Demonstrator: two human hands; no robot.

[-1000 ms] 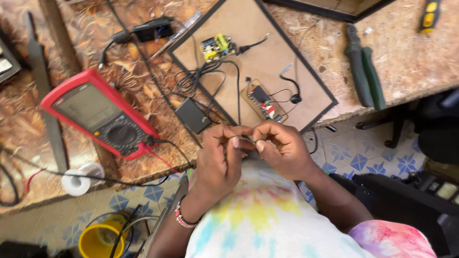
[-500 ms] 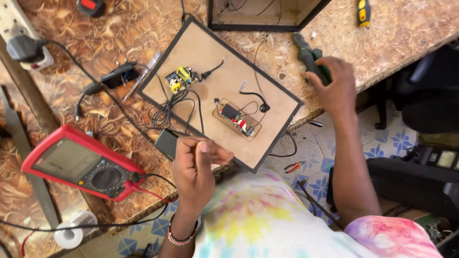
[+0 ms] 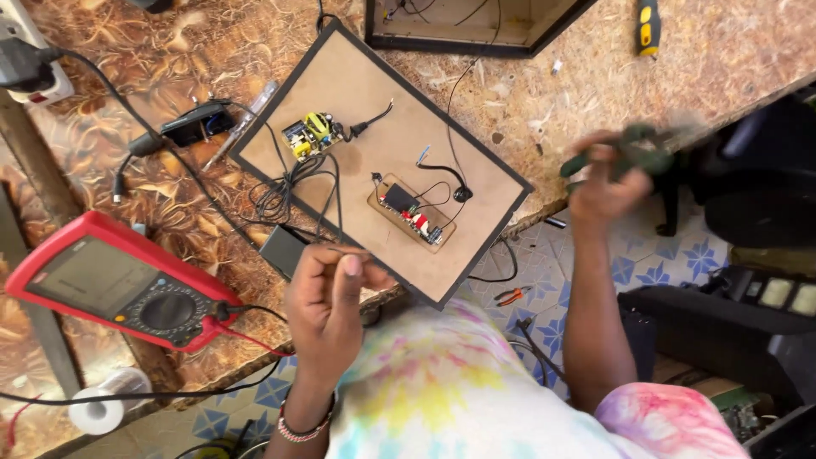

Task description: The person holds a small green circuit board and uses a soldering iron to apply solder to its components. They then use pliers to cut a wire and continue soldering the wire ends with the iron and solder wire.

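We record a chipboard tabletop [image 3: 722, 51] spanning the far part of the scene, with patterned floor tiles [image 3: 518, 263] below its near edge. On the tabletop lies a brown board with a dark rim [image 3: 357, 93], set at an angle. At the left sits a red multimeter [image 3: 119, 285], its red lead running right toward the person. Far of the brown board stands an open dark-framed box [image 3: 476, 30], only partly in view.

On the brown board we note a small green and yellow circuit board [image 3: 310, 134] at its far left and a narrow circuit module [image 3: 410, 210] nearer the middle, both with black wires attached. A bundle of black wire [image 3: 280, 195] lies over the board's left rim. A roll of white tape [image 3: 102, 412] sits at the near left, and a yellow-handled screwdriver [image 3: 648, 25] at the far right.

The left hand [image 3: 327, 310] is raised over the board's near corner, its grip pinched closed on a thin wire [image 3: 344, 251] between thumb and fingertips. The right hand [image 3: 608, 183] is lifted off the tabletop's right edge, its grip wrapped around green-handled pliers [image 3: 633, 149], blurred in the view.
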